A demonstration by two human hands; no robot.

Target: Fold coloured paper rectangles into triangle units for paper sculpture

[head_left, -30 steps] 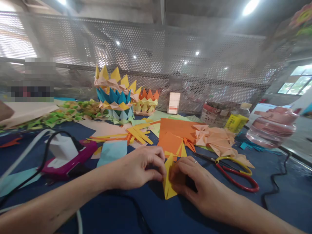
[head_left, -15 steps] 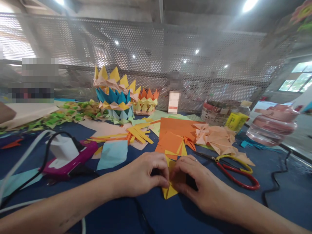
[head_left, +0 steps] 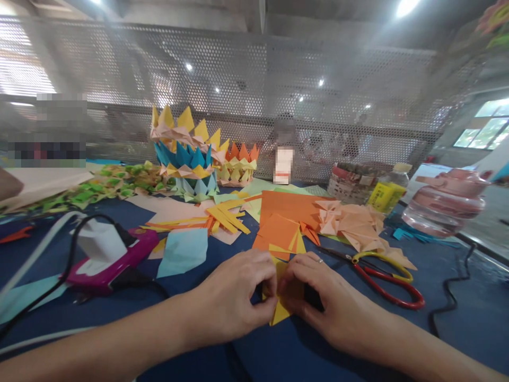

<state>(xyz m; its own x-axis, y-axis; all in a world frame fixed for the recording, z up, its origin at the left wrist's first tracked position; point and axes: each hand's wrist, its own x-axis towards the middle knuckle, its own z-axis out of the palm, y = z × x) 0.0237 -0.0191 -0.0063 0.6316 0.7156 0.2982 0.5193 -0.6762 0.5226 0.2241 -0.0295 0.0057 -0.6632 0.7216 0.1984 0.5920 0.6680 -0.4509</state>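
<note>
A yellow piece of paper (head_left: 281,314), partly folded, lies on the dark blue table between my hands. My left hand (head_left: 242,289) pinches its left side, thumb and fingertips close together. On the right side my right hand (head_left: 318,292) is curled, its thumb and fingers pressing the paper; a ring shows on one finger. Both hands hide much of the folds. Just beyond my fingertips lie orange square sheets (head_left: 278,231) with a few yellow pieces at their edge. Scissors (head_left: 387,276) with red and yellow handles rest to the right of my right hand.
Folded paper crowns (head_left: 186,154) stand at the back. Peach folded pieces (head_left: 352,223), a basket (head_left: 350,183), a yellow-labelled bottle (head_left: 388,188) and a pink jug (head_left: 447,204) are to the right. At left lie a purple power strip (head_left: 111,265) with cables and a light blue sheet (head_left: 183,252).
My left hand has shifted slightly down and its wrist has turned, fingertips still on the yellow paper. My right hand has stayed nearly in place.
</note>
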